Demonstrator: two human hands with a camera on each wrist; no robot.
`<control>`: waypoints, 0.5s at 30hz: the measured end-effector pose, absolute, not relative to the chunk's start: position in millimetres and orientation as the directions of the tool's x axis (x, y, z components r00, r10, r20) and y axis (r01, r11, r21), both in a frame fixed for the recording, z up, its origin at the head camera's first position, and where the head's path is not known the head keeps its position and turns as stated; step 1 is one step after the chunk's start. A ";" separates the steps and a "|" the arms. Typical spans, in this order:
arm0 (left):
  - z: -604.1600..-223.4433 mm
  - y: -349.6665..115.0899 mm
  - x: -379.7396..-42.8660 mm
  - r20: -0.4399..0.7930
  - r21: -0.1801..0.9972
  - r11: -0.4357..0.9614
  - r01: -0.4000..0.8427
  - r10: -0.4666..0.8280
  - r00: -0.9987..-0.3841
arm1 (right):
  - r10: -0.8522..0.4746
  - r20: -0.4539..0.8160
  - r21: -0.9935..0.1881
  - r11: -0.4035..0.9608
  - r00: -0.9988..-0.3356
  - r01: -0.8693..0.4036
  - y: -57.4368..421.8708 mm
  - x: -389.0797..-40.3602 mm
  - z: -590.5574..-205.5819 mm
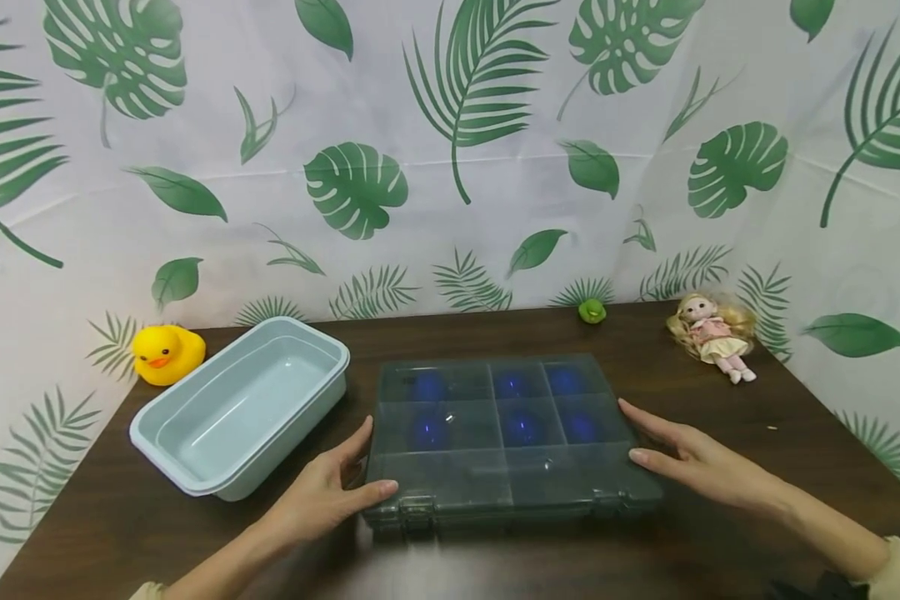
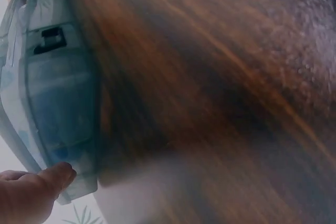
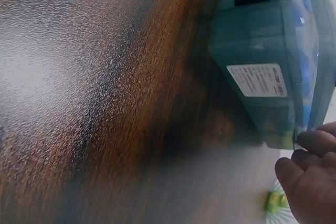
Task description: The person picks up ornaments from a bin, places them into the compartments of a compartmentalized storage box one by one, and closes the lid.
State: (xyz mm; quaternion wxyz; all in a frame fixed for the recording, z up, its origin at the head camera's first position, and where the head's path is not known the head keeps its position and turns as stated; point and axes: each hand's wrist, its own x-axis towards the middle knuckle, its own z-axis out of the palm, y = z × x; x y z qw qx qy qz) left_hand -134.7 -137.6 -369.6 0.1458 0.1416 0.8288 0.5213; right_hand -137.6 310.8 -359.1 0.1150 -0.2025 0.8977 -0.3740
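A translucent dark compartment box [image 1: 450, 479] stands on the table in front of me with its lid down; several shiny blue balls [image 1: 522, 428] show through it. My left hand [image 1: 328, 493] grips the box's left side, thumb over the front corner near a latch [image 1: 417, 515]. On the opposite side, my right hand [image 1: 708, 467] holds the edge with fingertips and thumb. In the right wrist view, fingertips [image 3: 311, 141] touch the rim beyond a white label [image 3: 257, 80]. The far fingers of both hands are partly hidden.
A pale blue basin [image 1: 322, 408] stands to the left, with a yellow rubber duck [image 1: 167, 354] behind it. A small green duck [image 1: 592, 311] sits at the table's back edge. At the back right lies a blond doll [image 1: 712, 333]. A leaf-patterned cloth [image 1: 270, 200] hangs behind the table.
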 end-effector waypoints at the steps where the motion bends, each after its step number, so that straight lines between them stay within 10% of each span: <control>1: -370.6 -137.1 -135.0 -0.099 0.907 0.415 0.073 0.379 -0.920 | -0.445 -0.059 -0.718 0.641 -0.894 -0.272 309.7 -138.4 -359.5; 15: -378.9 -130.2 -135.8 -0.087 0.921 0.386 0.058 0.349 -0.933 | -0.442 -0.016 -0.726 0.622 -0.897 -0.294 306.1 -140.4 -367.5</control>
